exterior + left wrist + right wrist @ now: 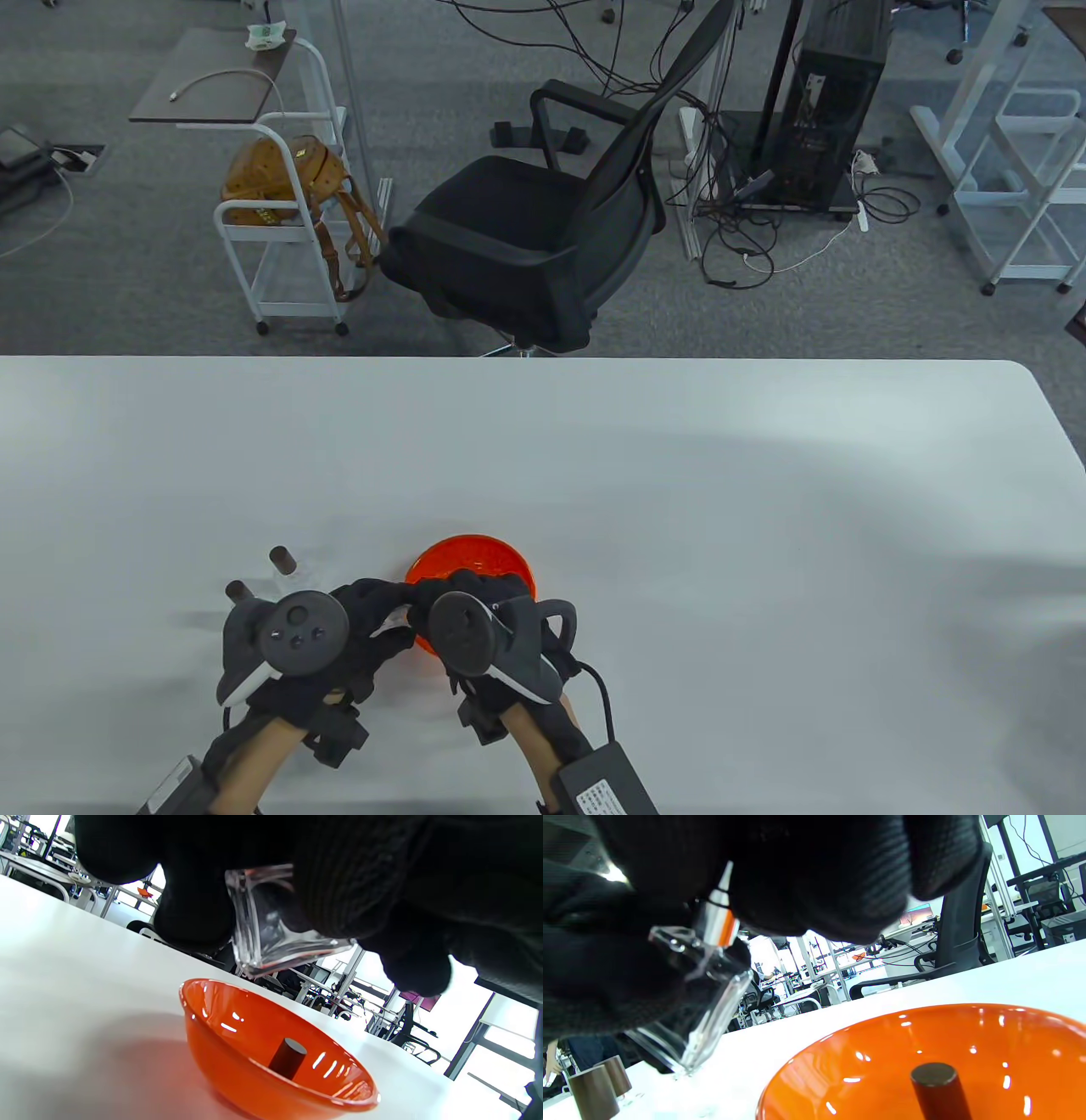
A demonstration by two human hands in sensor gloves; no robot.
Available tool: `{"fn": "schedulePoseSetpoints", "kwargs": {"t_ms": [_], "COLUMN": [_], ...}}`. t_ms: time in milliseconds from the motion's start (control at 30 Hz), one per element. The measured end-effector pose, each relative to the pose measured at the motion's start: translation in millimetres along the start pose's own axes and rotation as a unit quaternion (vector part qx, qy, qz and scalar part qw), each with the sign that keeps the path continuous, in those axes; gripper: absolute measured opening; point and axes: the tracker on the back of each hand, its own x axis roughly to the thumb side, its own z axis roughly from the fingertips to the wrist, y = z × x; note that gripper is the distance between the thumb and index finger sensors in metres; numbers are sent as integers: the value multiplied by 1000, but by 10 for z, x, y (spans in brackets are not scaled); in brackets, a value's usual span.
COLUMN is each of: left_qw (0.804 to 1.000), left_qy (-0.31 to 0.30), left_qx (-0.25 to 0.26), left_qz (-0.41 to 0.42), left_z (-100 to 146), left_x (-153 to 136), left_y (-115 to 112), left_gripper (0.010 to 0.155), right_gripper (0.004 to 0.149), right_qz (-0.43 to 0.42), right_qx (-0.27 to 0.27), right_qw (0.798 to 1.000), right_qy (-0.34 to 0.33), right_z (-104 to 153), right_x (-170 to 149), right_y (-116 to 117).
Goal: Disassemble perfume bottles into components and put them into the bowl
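My left hand [373,615] grips a clear glass perfume bottle [275,929], tilted, just above the table beside the orange bowl [475,556]. My right hand [462,594] pinches the bottle's silver spray head [716,923], its white nozzle tip poking up between the gloved fingers. The bottle body [700,1001] hangs at the left of the right wrist view. One dark cylindrical cap [288,1057] stands inside the bowl [925,1035]. Two more capped bottles [282,559] [237,589] stand on the table left of my hands; their glass bodies barely show.
The white table [679,475] stretches wide to the right and far side of the bowl. A black office chair [543,212] stands beyond the far edge. A cable and power pack [607,781] trail from my right wrist.
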Motion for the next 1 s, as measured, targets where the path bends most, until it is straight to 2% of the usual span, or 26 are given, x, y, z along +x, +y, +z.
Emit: {"fn": "schedulePoseSetpoints", "kwargs": {"t_ms": [67,167,267,367,467,533,633,800,933,1000], "left_qw": [1000,1000,1000,1000,1000,1000,1000,1000,1000,1000], "left_qy": [9,7,3,5,4,-1,2,-3,-1,1], "left_qx": [8,3,0,14,6,-1,6,-4,13,11], "left_qz": [2,19,13,9,25,14,5,4,-3,10], "left_z": [-1,-2,12,-6,-12,0,-2,11,16,13], "left_x": [-15,-35,-10,2,-15,-3,10,12,21,8], "left_y": [19,34,26,49,49,33,33,27,39,47], "left_gripper": [54,54,54,54,53,53,53,53,53,53], "right_gripper": [48,45,41,49,44,40,48,41,47,45], "right_qz": [-15,3,-5,-16,-18,-24,-30,-17,-29,-30], "right_qx": [6,-18,-7,0,-18,-5,9,-16,8,5], "right_qw": [1000,1000,1000,1000,1000,1000,1000,1000,1000,1000], "right_qy": [3,-1,-3,2,7,4,2,4,-1,-1], "right_z": [2,3,5,-7,-6,-11,-7,3,-1,1], "right_x": [9,23,10,15,-8,-17,-10,-4,-10,-7], "right_y": [-5,-29,-37,-54,-70,-68,-65,-58,-61,-65]}}
